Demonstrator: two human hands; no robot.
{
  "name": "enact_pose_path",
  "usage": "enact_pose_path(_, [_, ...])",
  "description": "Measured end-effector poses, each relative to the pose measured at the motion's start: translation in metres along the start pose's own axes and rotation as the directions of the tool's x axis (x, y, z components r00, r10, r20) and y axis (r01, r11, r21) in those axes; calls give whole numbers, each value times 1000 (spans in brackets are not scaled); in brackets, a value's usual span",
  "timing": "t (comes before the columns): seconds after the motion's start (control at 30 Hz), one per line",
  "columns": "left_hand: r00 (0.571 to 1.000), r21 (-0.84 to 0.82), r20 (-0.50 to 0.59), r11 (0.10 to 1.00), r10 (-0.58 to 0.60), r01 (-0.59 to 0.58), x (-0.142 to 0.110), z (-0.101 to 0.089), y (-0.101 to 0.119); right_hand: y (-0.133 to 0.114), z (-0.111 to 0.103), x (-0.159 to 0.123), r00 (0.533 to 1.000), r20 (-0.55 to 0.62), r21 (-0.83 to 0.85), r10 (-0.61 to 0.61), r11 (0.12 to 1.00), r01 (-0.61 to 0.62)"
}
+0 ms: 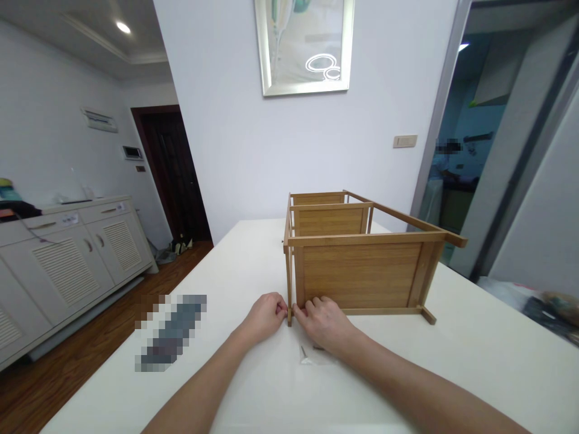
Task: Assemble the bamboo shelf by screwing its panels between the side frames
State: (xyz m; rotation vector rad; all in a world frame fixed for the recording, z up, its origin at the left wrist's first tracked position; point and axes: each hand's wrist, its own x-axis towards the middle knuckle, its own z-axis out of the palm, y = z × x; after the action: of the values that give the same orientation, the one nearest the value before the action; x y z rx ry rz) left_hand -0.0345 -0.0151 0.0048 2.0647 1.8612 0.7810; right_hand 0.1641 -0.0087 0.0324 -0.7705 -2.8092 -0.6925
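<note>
A wooden shelf rack (362, 274) lies on its side on the white table (235, 386), its shelf panels standing upright. At its near left lower corner, my left hand (268, 314) is closed just left of the leg, fingertips pinched against it; whatever they hold is too small to make out. On the other side of that leg, my right hand (326, 322) rests at the lower corner, its fingers curled against the frame and the nearest panel. A small clear plastic bag (306, 357) with thin metal pieces lies partly under my right hand.
A blurred-out dark flat object (174, 334) lies at the table's left. Behind the table stands a white wall with a framed picture (305, 93). A white cabinet (76, 253) is to the left; through the right doorway a person (441, 166) is visible.
</note>
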Motion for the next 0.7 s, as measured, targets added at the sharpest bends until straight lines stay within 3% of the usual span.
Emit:
enact_pose_path(0.33, [1000, 1, -6, 1000, 2, -2, -1, -2, 3, -4, 4, 0, 999, -38, -4, -11, 1000, 11])
enact_pose_path(0.7, [1000, -3, 29, 1000, 7, -7, -3, -4, 2, -4, 1, 0, 985, -162, -94, -60, 995, 45])
